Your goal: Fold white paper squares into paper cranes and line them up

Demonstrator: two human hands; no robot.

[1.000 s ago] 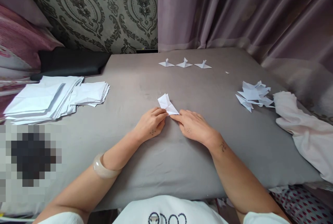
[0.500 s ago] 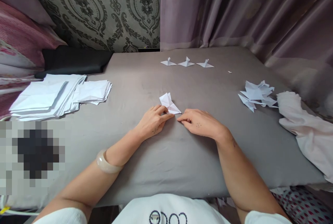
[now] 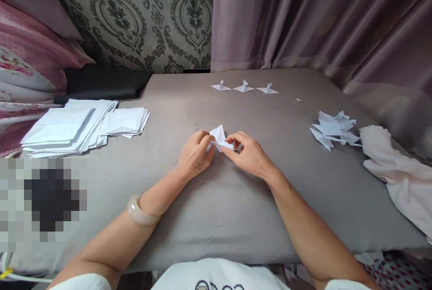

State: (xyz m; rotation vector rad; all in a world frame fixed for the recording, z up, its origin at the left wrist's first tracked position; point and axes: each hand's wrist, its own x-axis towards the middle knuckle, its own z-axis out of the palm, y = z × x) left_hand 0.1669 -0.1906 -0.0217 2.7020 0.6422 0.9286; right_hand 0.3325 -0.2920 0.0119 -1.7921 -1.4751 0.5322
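Observation:
Between my two hands is a small piece of folded white paper [image 3: 218,135], with one pointed tip facing away from me. My left hand [image 3: 197,151] pinches its left side between thumb and fingers. On the right side, my right hand [image 3: 248,153] grips the paper with thumb and forefinger. The fingers partly cover the paper's lower folds. Farther back on the grey cloth stand three folded paper birds [image 3: 243,86] in a row.
At the left lie a stack of large white sheets [image 3: 57,130] and a smaller stack of paper [image 3: 124,121]. Behind them is a black folded item [image 3: 108,82]. A pile of folded white papers [image 3: 334,127] and a pale cloth [image 3: 398,168] lie at the right on the grey-covered surface [image 3: 236,218].
My right hand has moved left and now grips the folded paper, where before it lay beside it. The paper has turned, and its tip now points away from me.

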